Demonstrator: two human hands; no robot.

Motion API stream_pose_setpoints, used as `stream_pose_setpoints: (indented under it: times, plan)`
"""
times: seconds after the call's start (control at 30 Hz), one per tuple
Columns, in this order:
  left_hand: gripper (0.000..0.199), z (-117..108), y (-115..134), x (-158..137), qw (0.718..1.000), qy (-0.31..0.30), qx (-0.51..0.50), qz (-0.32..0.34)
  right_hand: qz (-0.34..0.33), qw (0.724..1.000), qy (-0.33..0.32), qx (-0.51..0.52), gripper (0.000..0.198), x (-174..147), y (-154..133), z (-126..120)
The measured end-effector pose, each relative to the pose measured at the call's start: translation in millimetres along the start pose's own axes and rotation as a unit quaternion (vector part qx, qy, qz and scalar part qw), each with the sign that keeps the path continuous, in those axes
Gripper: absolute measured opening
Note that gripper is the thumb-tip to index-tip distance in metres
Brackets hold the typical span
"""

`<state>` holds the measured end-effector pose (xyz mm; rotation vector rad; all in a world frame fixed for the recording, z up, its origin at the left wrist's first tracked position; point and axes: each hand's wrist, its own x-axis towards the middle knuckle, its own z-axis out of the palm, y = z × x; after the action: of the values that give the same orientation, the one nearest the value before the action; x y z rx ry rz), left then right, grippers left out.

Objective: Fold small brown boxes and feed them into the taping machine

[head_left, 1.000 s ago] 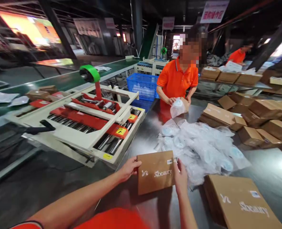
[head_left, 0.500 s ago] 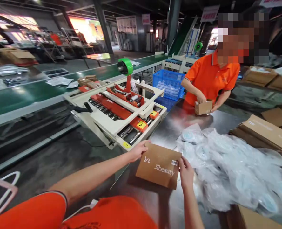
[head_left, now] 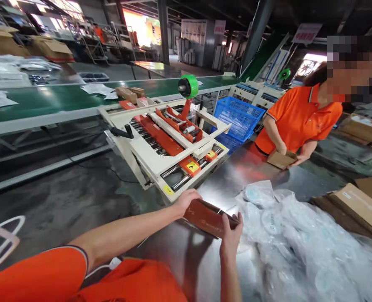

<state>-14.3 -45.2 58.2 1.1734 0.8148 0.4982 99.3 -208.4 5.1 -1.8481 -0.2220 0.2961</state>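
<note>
**Both hands grip a flat brown carton at the counter's edge**

The left hand (head_left: 187, 200) and the right hand (head_left: 231, 231) hold a flat brown cardboard carton (head_left: 208, 218) between them, tipped so that only its thin edge and a dark underside show. The left hand's fingers (head_left: 195, 194) curl over the carton's far left end; the right hand's fingers (head_left: 236, 219) are wrapped round its right end, closed tight on the card. The carton hangs just above the shiny grey metal counter (head_left: 186, 260), close to the near corner of a cream and red roller taping machine (head_left: 170, 140) topped by a green tape roll (head_left: 189, 86).

Just right of the carton lies a heap of clear plastic bags with pale round pieces inside (head_left: 295, 243). Beyond it a co-worker in an orange polo shirt (head_left: 299, 119) has both hands on a small brown box (head_left: 281, 159) resting on the counter. A blue plastic crate (head_left: 239, 119) stands behind the machine, and flattened brown cartons (head_left: 358, 205) lie stacked at the right.
</note>
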Motion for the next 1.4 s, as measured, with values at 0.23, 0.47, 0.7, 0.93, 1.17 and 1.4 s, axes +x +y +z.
stream_pose_setpoints:
  times: [0.23,0.47,0.7,0.93,1.17,1.4]
  plan:
    - [0.007,-3.3,4.8,18.8,0.993,-0.040,0.101,0.052,-0.159,0.980,-0.086,-0.087,0.073,-60.4,16.2,13.8]
    - [0.034,-35.4,1.0,-4.6,0.954,-0.003,0.260,0.151,-0.329,0.910,-0.174,-0.185,0.042,-63.7,8.5,-1.3]
    - [0.035,-34.6,-48.8,-21.2,0.817,-0.118,0.483,0.292,-0.369,0.866,-0.199,-0.274,0.045,-32.9,8.6,5.5]
    - [0.042,-33.9,-30.9,1.0,0.865,-0.003,0.444,0.235,-0.386,0.864,-0.112,-0.303,0.059,3.8,17.1,7.0]
    - [0.108,-54.1,-33.0,6.2,0.973,-0.093,0.181,-0.106,-0.302,0.920,-0.204,-0.141,0.039,-18.3,38.9,-10.6]
    - [0.117,-86.6,-69.7,-58.7,0.960,-0.107,0.234,-0.113,0.025,0.979,-0.177,-0.093,0.089,8.3,30.6,-0.2]
